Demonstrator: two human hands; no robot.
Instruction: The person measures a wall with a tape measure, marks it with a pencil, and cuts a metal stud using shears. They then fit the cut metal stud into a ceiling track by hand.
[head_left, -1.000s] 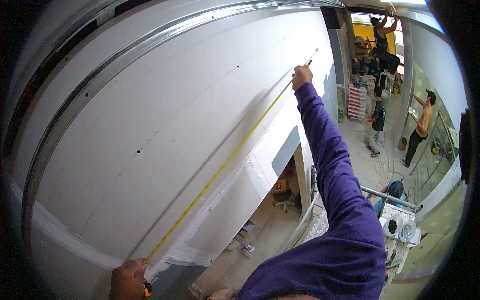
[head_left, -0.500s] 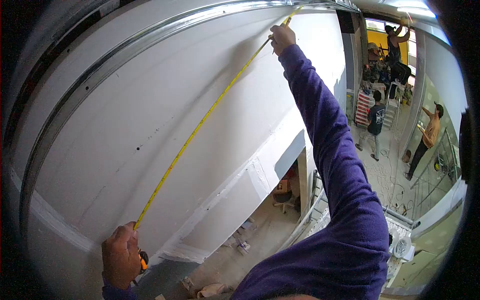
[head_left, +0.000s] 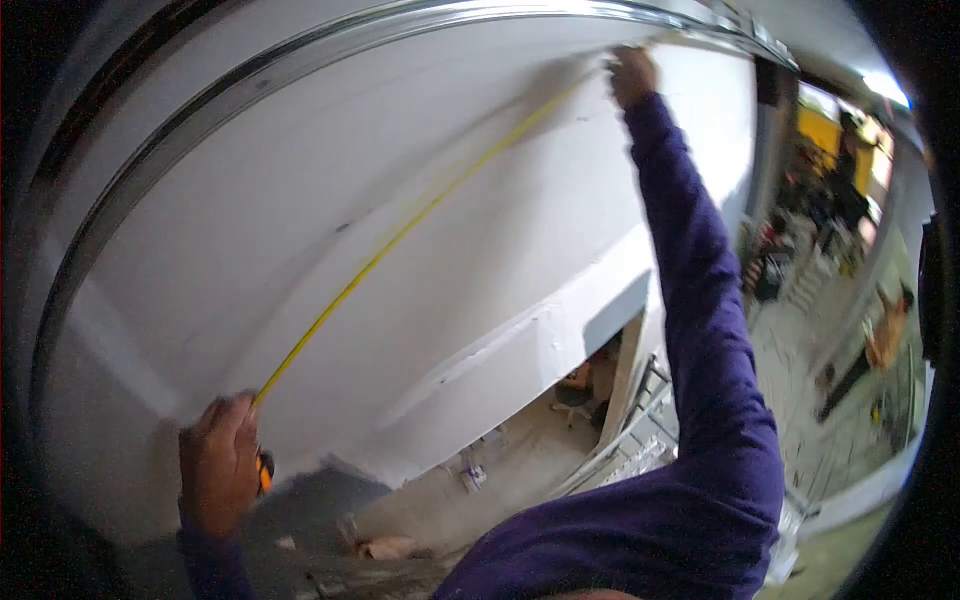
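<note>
A yellow tape measure blade [head_left: 385,247] stretches diagonally across the white wall panel [head_left: 480,240], from low left to upper right. My left hand [head_left: 218,460] is closed around the tape measure's case, whose orange and black side [head_left: 264,472] shows past the fingers. Up near the metal channel, my right hand [head_left: 633,77] is closed at the far end of the blade. Motion blur hides exactly how those fingers grip it. A purple sleeve [head_left: 700,300] covers my right arm.
A shiny metal channel [head_left: 400,25] curves along the top of the panel. Below is an opening onto a dusty floor [head_left: 520,450], with metal rails [head_left: 625,430] beside it. At right, a person in a tan top [head_left: 886,335] stands by the wall; others work farther back.
The view has shifted and blurred. My right hand now appears farther right, and my left hand slightly higher and to the left. The tape blade remains stretched between them.
</note>
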